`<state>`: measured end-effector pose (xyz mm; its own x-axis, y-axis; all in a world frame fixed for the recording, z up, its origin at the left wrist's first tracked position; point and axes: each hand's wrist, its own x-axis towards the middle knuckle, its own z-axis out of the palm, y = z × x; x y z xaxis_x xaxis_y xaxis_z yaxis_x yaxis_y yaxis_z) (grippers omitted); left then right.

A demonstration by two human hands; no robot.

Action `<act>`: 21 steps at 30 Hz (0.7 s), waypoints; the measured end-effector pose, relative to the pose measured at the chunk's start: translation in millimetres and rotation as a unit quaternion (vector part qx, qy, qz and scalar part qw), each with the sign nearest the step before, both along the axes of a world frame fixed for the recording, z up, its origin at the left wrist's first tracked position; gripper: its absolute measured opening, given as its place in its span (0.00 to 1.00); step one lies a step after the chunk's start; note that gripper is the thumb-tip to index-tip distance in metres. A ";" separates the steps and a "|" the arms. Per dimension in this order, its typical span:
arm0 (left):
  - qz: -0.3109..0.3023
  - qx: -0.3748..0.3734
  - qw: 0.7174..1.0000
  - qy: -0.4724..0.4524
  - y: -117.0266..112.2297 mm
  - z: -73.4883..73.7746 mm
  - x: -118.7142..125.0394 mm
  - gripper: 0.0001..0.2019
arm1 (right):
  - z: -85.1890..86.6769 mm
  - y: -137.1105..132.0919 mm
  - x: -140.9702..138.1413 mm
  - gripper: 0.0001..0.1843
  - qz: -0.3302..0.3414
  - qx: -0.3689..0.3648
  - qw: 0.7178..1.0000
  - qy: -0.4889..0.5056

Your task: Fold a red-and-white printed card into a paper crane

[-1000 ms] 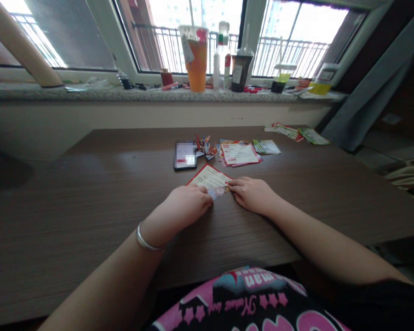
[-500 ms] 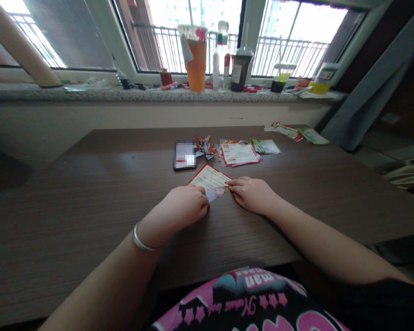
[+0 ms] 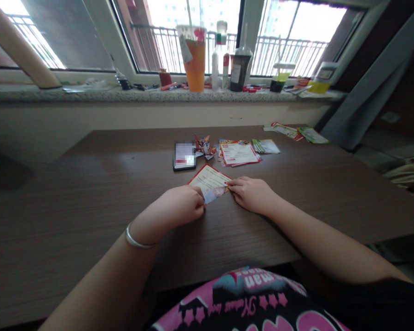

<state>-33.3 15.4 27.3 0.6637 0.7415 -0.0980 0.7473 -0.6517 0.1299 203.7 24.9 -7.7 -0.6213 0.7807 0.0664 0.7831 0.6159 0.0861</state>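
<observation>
A red-bordered printed paper lies on the dark wooden table in front of me, its near corner folded up. My left hand, fingers curled, presses on the paper's near left part. Resting at the right corner of that sheet is my right hand, its fingertips pinched on the edge. A silver bangle circles my left wrist.
Beyond the paper lie a phone, small folded paper cranes, a stack of red leaflets and green leaflets. More leaflets sit far right. The windowsill holds an orange drink cup, bottles and a dark cup.
My left hand has slid a little toward me and left along the paper, uncovering more of the folded corner. My right hand has stayed put.
</observation>
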 end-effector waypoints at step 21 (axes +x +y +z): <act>-0.008 -0.067 0.998 -0.008 10.5 -7.5 -11.8 0.15 | -3.0 0.3 2.4 0.19 0.007 0.008 1.000 0.004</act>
